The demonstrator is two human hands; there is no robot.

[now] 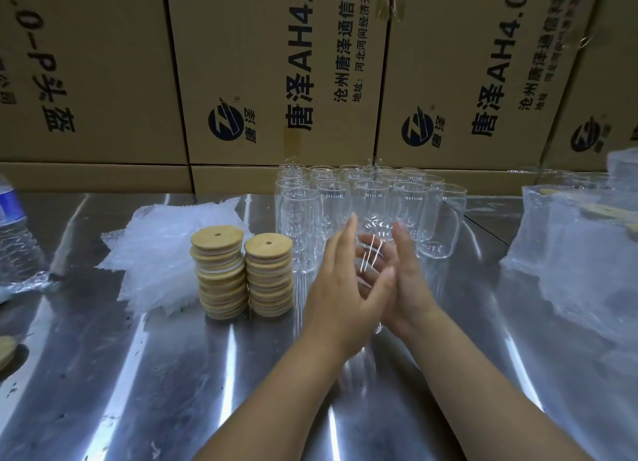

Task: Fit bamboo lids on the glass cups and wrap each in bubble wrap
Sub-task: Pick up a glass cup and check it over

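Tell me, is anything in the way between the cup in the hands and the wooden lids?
Nothing visible is. The glass cup sits between the left hand and right hand. The two lid stacks stand just left of it, with only bare shiny table between.

Cartons [276, 63] behind steel table [138, 374]; water bottle [15, 239] left.
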